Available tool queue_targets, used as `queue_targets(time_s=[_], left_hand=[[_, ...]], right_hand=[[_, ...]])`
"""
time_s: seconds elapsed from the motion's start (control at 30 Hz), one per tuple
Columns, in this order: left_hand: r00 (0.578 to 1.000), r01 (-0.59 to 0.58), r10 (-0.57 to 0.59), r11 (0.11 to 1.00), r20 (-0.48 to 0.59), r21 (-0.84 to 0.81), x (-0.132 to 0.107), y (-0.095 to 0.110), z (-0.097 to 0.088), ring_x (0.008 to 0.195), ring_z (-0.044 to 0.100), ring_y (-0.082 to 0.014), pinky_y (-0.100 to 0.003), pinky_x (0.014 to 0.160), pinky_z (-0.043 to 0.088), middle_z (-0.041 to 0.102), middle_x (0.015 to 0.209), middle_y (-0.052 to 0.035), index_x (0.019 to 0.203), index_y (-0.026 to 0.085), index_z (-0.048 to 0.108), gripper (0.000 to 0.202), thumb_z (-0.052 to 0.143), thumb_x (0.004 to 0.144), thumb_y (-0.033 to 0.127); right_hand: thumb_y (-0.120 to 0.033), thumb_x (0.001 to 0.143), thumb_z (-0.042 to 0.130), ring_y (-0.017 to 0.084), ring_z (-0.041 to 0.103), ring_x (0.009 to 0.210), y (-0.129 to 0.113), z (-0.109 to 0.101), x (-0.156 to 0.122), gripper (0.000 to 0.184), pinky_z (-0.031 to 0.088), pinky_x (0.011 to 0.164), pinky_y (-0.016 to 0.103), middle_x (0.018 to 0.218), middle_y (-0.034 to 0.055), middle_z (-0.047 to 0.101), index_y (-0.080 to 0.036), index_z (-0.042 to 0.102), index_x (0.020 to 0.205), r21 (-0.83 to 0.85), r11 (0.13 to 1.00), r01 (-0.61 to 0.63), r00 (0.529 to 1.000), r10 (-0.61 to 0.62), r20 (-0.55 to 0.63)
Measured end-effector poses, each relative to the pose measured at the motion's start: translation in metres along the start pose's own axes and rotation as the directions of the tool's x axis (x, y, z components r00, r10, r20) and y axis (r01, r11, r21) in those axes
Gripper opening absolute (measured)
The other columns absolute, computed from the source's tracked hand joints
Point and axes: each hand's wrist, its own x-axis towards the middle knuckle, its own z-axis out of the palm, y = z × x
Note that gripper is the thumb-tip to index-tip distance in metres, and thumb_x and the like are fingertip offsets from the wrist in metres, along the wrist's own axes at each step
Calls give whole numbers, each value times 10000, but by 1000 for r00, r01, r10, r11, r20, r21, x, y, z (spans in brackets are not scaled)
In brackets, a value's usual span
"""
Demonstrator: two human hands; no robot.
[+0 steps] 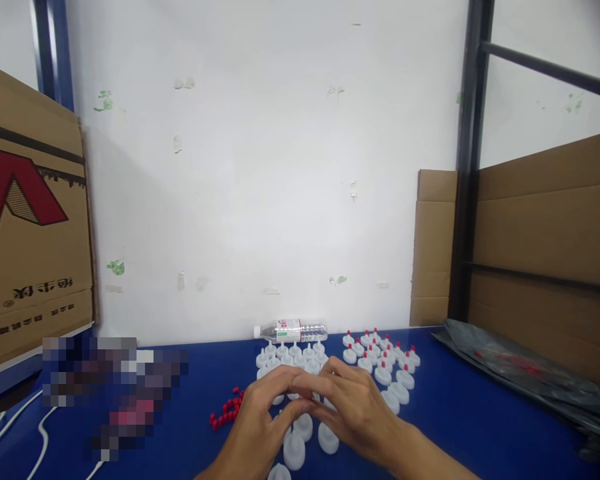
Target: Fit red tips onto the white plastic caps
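Observation:
My left hand (267,413) and my right hand (353,407) meet over the middle of the table, fingers bent and fingertips pressed together. Whatever is pinched between them is hidden by the fingers. Around and below them stand white plastic nozzle caps (295,450) with pointed tips; more white nozzle caps (283,351) form a group just behind the hands. Small red tip covers (225,417) lie loose to the left of my left hand. To the right, several nozzle caps (383,373) wear red tips.
A clear plastic bottle (300,331) lies on its side against the white wall. A grey plastic bag (520,367) with red bits rests at the right. Cardboard (35,267) stands on the left, with white cables (43,433) below it on the blue table (190,447).

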Motion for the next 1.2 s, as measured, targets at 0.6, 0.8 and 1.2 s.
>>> queue_targets(time_s=[0.6, 0.8, 1.2], left_hand=[[969, 241, -245, 907, 35, -344, 4, -25, 1, 1119, 650, -281, -319, 872, 555, 692, 1167, -105, 1111, 217, 646, 581, 910, 620, 380], [924, 378, -311, 824, 220, -423, 0, -37, 1, 1039, 722, -315, -364, 858, 583, 766, 1084, -149, 1217, 156, 672, 697, 915, 637, 455], [922, 384, -298, 794, 248, -471, 5, -26, -3, 1012, 744, -312, -349, 860, 580, 793, 1058, -142, 1139, 118, 714, 662, 951, 592, 404]], right_hand=[[-138, 1043, 458, 149, 557, 671, -4, -9, 3, 246, 416, 553, 284, 923, 8, 774, -183, 622, 1220, -62, 982, 179, 984, -179, 3], [-171, 1064, 396, 152, 533, 635, -8, -17, 10, 269, 425, 545, 282, 947, 6, 781, -186, 642, 1171, -40, 977, 209, 973, -212, -92], [-180, 1024, 524, 136, 560, 651, -11, -13, 15, 135, 468, 589, 253, 818, 19, 755, -176, 659, 1020, 59, 987, 148, 980, -139, -141]])
